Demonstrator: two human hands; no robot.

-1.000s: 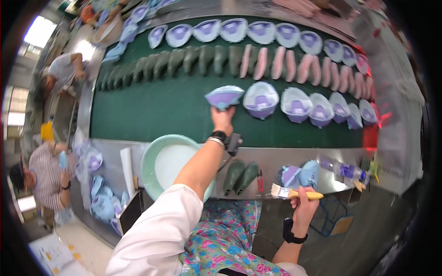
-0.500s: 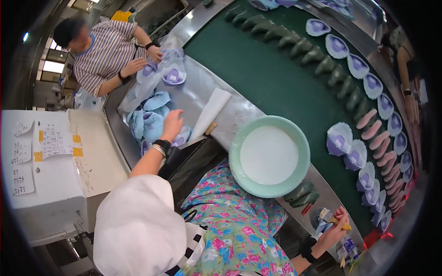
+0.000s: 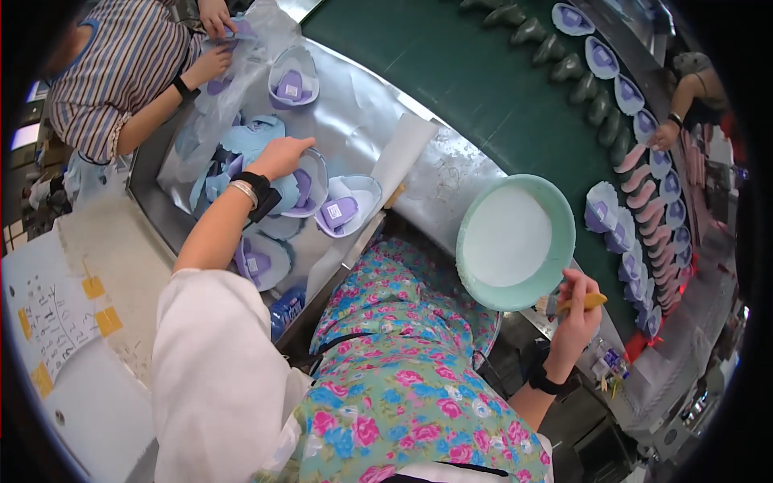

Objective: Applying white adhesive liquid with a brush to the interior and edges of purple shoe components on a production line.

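Apparently choosing with the left hand (image 3: pixel 282 158) among shoe uppers (image 3: pixel 251 140) heaped in a tray (image 3: pixel 153 211), in a grip too hidden to tell; clasping a yellow-handled brush (image 3: pixel 594 301) in the right hand (image 3: pixel 579 307). Seemingly calling next for lifting one clear.

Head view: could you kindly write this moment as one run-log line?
left hand: over blue shoe uppers; right hand: gripping yellow-handled brush; green basin: white contents

The left hand (image 3: pixel 282 158), earlier beyond the green basin (image 3: pixel 565 233), is now among blue shoe uppers (image 3: pixel 251 138) left of it; the right hand (image 3: pixel 576 315) is closer.
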